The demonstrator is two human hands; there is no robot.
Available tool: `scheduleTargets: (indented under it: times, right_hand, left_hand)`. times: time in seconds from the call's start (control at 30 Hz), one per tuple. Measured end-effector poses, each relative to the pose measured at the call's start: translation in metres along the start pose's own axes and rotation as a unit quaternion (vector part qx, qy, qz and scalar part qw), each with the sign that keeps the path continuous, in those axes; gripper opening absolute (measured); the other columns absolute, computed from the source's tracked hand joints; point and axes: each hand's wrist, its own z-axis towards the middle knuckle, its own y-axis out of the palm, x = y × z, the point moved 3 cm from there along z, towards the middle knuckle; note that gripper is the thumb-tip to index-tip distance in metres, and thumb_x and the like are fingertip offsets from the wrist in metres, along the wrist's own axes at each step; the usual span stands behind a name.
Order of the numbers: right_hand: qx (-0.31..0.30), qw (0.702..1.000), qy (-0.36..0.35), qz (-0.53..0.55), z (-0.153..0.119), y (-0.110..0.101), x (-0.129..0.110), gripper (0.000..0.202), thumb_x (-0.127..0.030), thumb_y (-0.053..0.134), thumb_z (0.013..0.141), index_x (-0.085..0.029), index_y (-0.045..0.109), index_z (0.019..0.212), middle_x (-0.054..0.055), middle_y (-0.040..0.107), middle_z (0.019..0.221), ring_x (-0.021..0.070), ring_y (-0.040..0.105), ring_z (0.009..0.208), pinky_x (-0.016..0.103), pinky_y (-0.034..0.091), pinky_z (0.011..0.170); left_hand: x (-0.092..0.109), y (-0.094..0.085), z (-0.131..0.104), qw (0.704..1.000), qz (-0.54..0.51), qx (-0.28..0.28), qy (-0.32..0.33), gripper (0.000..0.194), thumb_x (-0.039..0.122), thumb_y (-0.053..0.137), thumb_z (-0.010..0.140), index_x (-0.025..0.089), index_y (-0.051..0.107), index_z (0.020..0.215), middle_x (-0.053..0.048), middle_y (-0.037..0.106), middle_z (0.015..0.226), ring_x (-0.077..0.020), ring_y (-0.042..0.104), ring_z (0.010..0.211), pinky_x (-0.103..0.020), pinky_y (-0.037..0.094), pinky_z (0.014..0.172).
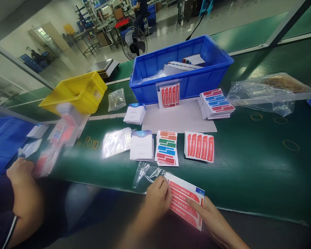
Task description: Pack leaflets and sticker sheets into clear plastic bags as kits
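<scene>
At the table's front edge, my right hand [208, 212] grips a small stack of red-and-white label sheets [181, 197], thumb on top. A blue corner and an orange edge of other sheets show from beneath. My left hand [158, 193] is closed on a clear plastic bag [145, 174] at the sheets' left end; whether the sheets' end is inside the bag, I cannot tell. Just beyond lie a stack of white booklets [141, 147], a stack of multicoloured label sheets [167, 147] and a stack of red label sheets [199, 147].
Empty clear bags [116, 141] lie left of the booklets. A blue bin [181, 77] and a yellow bin [77, 93] stand at the back. Rubber bands [92, 143] are scattered about. A co-worker's hand [20, 169] is at far left beside bagged sheets [45, 162].
</scene>
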Motion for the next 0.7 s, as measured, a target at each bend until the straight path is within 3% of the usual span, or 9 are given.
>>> scheduleTargets:
  times: [0.1, 0.2, 0.33, 0.47, 0.6, 0.7]
  right_hand:
    - [-0.022, 0.999, -0.01, -0.034, 0.005, 0.007, -0.002, 0.049, -0.05, 0.079, 0.065, -0.014, 0.073, 0.098, 0.011, 0.078, 0.09, 0.034, 0.072, 0.086, 0.05, 0.056, 0.084]
    - [-0.01, 1.0, -0.003, 0.0, 0.01, 0.009, -0.007, 0.051, -0.048, 0.08, 0.066, -0.015, 0.071, 0.104, 0.011, 0.078, 0.088, 0.0338, 0.072, 0.086, 0.05, 0.055, 0.085]
    - [0.018, 0.998, 0.014, 0.056, 0.012, 0.009, -0.011, 0.056, -0.056, 0.076, 0.069, -0.014, 0.071, 0.106, 0.012, 0.078, 0.087, 0.034, 0.073, 0.086, 0.05, 0.055, 0.086]
    - [0.026, 0.999, -0.028, -0.016, 0.011, 0.015, -0.016, 0.064, -0.066, 0.071, 0.069, -0.016, 0.071, 0.108, 0.013, 0.076, 0.098, 0.0352, 0.069, 0.098, 0.051, 0.049, 0.096]
    - [-0.051, 0.983, -0.086, -0.156, 0.008, 0.021, -0.031, 0.059, -0.067, 0.058, 0.08, -0.017, 0.07, 0.109, 0.013, 0.071, 0.112, 0.0334, 0.062, 0.11, 0.049, 0.045, 0.102]
    - [-0.131, 0.959, -0.153, -0.199, 0.0, 0.019, -0.052, 0.049, -0.06, 0.049, 0.089, -0.02, 0.063, 0.113, 0.011, 0.067, 0.111, 0.0285, 0.063, 0.104, 0.044, 0.053, 0.091]
  left_hand:
    - [0.001, -0.003, 0.001, 1.0, -0.007, -0.004, 0.005, 0.013, 0.009, 0.045, 0.083, 0.021, 0.05, 0.079, -0.004, 0.062, 0.078, -0.0168, 0.06, 0.071, -0.026, 0.049, 0.063]
    - [-0.002, -0.011, 0.003, 1.0, -0.008, 0.0, -0.01, 0.015, 0.009, 0.044, 0.085, 0.021, 0.049, 0.076, -0.004, 0.061, 0.078, -0.0161, 0.059, 0.071, -0.026, 0.05, 0.063]
    - [-0.003, -0.021, 0.003, 0.999, -0.015, -0.007, -0.041, 0.015, 0.01, 0.045, 0.087, 0.021, 0.047, 0.076, -0.004, 0.059, 0.08, -0.0144, 0.059, 0.069, -0.024, 0.049, 0.061]
    - [0.007, -0.017, 0.0, 0.997, -0.054, -0.046, -0.036, 0.014, 0.01, 0.043, 0.086, 0.021, 0.047, 0.077, -0.004, 0.058, 0.079, -0.0156, 0.058, 0.07, -0.024, 0.047, 0.06]
    - [0.016, -0.023, 0.001, 0.984, -0.159, -0.037, -0.066, 0.017, 0.013, 0.042, 0.088, 0.02, 0.046, 0.072, -0.004, 0.056, 0.078, -0.0144, 0.055, 0.068, -0.024, 0.045, 0.06]
    - [0.015, -0.047, 0.005, 0.954, -0.268, 0.021, -0.133, 0.021, 0.017, 0.044, 0.089, 0.019, 0.048, 0.069, -0.004, 0.054, 0.079, -0.0134, 0.053, 0.071, -0.023, 0.043, 0.061]
